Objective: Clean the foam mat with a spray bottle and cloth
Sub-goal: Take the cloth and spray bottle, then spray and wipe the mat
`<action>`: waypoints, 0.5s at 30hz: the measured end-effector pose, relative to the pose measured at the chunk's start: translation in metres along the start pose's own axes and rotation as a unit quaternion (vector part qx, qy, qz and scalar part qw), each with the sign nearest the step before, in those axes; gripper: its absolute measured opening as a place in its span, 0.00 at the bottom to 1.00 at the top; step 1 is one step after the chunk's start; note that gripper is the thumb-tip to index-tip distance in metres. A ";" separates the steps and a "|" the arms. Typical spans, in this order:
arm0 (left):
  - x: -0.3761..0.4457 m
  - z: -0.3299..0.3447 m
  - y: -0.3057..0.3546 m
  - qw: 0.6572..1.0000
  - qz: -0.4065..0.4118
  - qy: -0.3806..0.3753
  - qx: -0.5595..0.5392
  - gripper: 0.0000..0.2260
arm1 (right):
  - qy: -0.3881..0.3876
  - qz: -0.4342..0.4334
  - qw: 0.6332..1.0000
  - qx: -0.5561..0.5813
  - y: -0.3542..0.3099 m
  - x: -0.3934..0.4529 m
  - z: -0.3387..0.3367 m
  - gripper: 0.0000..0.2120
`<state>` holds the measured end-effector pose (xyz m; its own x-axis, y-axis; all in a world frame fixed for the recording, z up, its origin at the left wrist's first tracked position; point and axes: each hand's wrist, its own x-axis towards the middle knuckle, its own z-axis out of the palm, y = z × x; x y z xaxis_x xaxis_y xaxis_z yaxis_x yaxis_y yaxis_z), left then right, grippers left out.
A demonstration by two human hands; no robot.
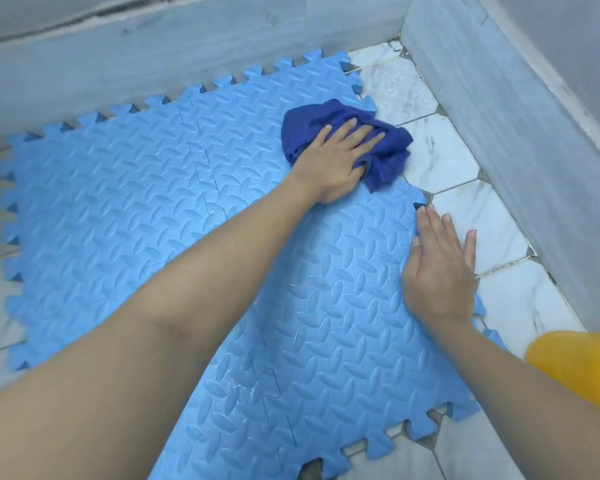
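A light blue foam mat [146, 209] of interlocking tiles with a leaf pattern lies on the floor. A crumpled dark blue cloth [388, 150] sits on the mat's far right corner. My left hand [333, 161] presses down on the cloth with its fingers stretched out across it. My right hand [437, 271] lies flat on the mat's right edge, fingers straight, their tips reaching the floor tiles. Wet streaks shine on the mat near its front. No spray bottle is in view.
White marble hexagon tiles [440, 150] run along the mat's right side. Grey stone walls [520, 133] close in at the back and right, meeting in a corner. A yellow sleeve [582, 365] shows at the lower right.
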<state>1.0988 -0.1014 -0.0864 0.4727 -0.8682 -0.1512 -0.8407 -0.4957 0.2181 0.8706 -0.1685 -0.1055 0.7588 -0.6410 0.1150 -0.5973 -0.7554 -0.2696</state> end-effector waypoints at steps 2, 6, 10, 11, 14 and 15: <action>0.002 -0.016 -0.045 0.992 -0.120 0.020 -0.020 0.24 | -0.003 0.002 1.000 -0.002 0.001 -0.002 0.000 0.24; -0.043 -0.025 -0.137 0.946 -0.320 0.023 -0.038 0.25 | -0.007 -0.003 1.000 -0.014 -0.001 -0.001 -0.001 0.24; -0.085 -0.008 -0.099 0.971 -0.237 -0.013 0.006 0.25 | -0.012 -0.008 1.000 -0.021 0.001 -0.001 -0.001 0.26; -0.098 0.001 -0.076 0.982 -0.185 -0.013 0.015 0.25 | -0.014 -0.007 1.000 -0.019 0.000 -0.001 -0.002 0.26; -0.162 0.031 -0.003 1.000 -0.008 0.000 0.022 0.24 | -0.011 -0.009 1.000 -0.012 -0.001 -0.001 -0.001 0.25; -0.187 0.038 0.013 1.000 0.016 -0.002 0.014 0.24 | -0.009 -0.012 1.000 -0.015 -0.001 -0.001 -0.001 0.25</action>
<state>0.9896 0.0553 -0.0919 0.4439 -0.8839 -0.1473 -0.8627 -0.4660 0.1967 0.8701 -0.1675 -0.1041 0.7771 -0.6206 0.1045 -0.5862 -0.7742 -0.2387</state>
